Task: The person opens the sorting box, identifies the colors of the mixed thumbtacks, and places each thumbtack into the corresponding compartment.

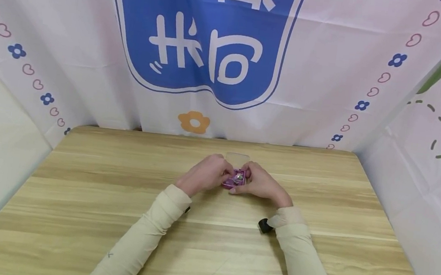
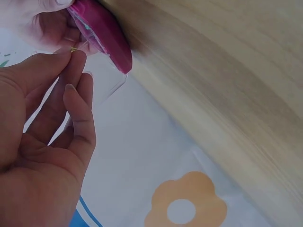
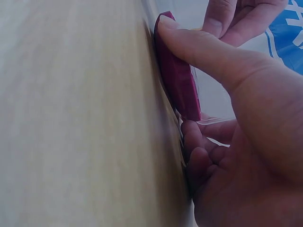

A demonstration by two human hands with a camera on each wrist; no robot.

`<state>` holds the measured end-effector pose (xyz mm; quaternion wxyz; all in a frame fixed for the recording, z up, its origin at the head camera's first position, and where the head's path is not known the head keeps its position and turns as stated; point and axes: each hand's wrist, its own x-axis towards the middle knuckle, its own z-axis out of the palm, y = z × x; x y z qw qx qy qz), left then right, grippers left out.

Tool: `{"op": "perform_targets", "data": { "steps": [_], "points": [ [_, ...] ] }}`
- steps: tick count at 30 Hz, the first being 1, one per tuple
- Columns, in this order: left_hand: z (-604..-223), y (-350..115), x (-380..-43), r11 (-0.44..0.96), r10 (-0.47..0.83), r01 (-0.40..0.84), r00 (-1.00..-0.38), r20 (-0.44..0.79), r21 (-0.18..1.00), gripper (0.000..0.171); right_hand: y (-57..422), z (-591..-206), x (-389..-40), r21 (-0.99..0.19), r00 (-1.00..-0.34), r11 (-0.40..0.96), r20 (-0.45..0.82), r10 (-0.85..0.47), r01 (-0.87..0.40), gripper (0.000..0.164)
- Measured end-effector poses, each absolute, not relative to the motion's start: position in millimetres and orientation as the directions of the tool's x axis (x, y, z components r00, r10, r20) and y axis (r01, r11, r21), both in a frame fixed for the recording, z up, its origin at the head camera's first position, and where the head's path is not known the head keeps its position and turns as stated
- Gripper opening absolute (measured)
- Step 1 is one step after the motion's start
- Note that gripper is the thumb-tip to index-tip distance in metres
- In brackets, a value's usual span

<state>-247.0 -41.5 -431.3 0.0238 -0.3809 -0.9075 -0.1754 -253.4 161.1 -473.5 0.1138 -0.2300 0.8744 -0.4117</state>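
A small magenta case (image 1: 233, 183) with compartments lies on the table, its clear lid (image 1: 238, 155) tilted up at the far side. Something shiny and silvery sits inside the case. My right hand (image 1: 261, 183) grips the case, thumb on the near edge and fingers round the far right side. Over the left part of the case, my left hand (image 1: 209, 173) has its thumb and index fingertip together. In the left wrist view they pinch a tiny yellowish piece (image 2: 74, 49), mostly hidden by the fingertips. Its exact kind cannot be made out.
The wood-grain table (image 1: 206, 255) extends round both hands. A white cloth with a blue emblem (image 1: 216, 40) hangs behind the table's far edge, and pale cloth hangs at both sides. A black band piece (image 1: 264, 226) shows at the right wrist.
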Motion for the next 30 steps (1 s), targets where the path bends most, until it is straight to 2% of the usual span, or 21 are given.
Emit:
{"op": "perform_targets", "data": {
  "steps": [20,30],
  "points": [
    [-428.1,-43.3,-246.0,0.635,0.695,0.717,-0.693,0.193,0.286,0.012,161.2,-471.0,-251.7,-0.767,-0.869,0.563,-0.014,-0.495,-0.308,0.067],
    [-428.0,-58.8,-239.2,0.689,0.651,0.666,-0.742,0.160,0.287,0.013,160.6,-471.9,-252.0,-0.763,-0.867,0.568,-0.021,-0.497,-0.308,0.073]
  ]
}}
